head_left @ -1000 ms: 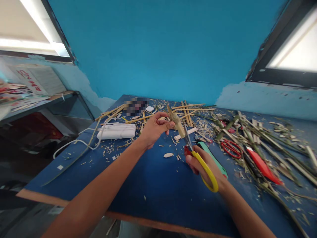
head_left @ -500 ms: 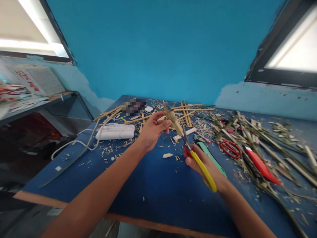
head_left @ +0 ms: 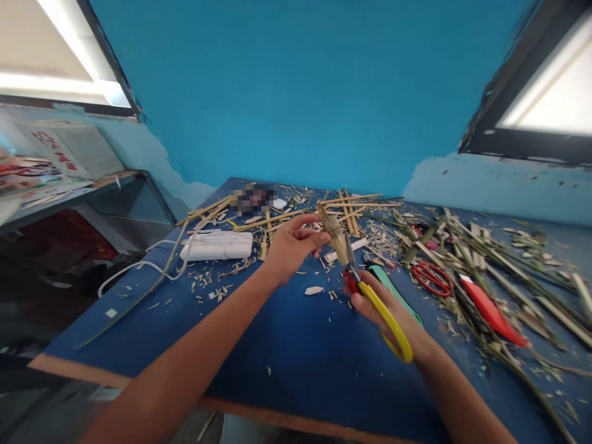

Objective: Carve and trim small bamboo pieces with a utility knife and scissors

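My left hand [head_left: 296, 246] pinches a yellowish-green, flat piece of plant material, perhaps a bamboo or leaf strip [head_left: 337, 237], between thumb and fingers above the table. A pair of scissors [head_left: 380, 314] with red and yellow handles is held in my right hand [head_left: 370, 293]. Its blades point up and away from me, at the lower end of the strip; whether they are cutting into it I cannot tell. Beneath, a small pale pointed chip [head_left: 314, 290] lies on the blue table [head_left: 287, 357]. Just past my right hand is a mint-green tool [head_left: 395, 296], partly hidden.
A white power strip [head_left: 217, 246] with its cable lies left. Thin wooden sticks [head_left: 354, 197] and shavings cover the back. To the right are red-handled scissors [head_left: 431, 277], a red-handled cutter [head_left: 493, 314] and long green-and-pale strips [head_left: 513, 265]. A blue wall [head_left: 296, 92] stands behind.
My left hand and the strip have shifted slightly right, and the strip has turned to show a broader face. The scissors have moved a little right with my right hand.
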`<state>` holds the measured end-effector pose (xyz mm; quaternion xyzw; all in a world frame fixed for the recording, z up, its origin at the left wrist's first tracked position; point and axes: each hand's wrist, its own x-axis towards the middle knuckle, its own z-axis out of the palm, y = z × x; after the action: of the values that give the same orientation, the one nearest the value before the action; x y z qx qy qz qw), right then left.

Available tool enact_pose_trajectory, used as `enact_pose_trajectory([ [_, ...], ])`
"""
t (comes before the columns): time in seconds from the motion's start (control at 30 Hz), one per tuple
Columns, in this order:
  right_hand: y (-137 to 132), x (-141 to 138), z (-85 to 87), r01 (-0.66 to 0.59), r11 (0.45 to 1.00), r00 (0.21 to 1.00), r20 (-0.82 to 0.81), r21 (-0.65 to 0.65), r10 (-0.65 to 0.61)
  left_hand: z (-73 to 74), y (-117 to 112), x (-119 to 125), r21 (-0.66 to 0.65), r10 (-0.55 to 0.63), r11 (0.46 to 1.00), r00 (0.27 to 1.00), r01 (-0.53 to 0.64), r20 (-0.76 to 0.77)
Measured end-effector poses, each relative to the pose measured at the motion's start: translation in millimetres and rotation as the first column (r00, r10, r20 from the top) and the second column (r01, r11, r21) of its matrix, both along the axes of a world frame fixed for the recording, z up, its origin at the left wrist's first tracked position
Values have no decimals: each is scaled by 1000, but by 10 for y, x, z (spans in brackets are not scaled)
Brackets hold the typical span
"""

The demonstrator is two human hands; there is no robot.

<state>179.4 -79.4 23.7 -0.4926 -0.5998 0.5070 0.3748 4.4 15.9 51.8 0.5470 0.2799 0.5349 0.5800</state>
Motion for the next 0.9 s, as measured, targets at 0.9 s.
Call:
enact_pose_trajectory([
  [0.9, 60, -102, -157, 215, 969, 933, 267, 126, -242, -64, 47, -55, 25, 74, 997, 984, -71, -161],
])
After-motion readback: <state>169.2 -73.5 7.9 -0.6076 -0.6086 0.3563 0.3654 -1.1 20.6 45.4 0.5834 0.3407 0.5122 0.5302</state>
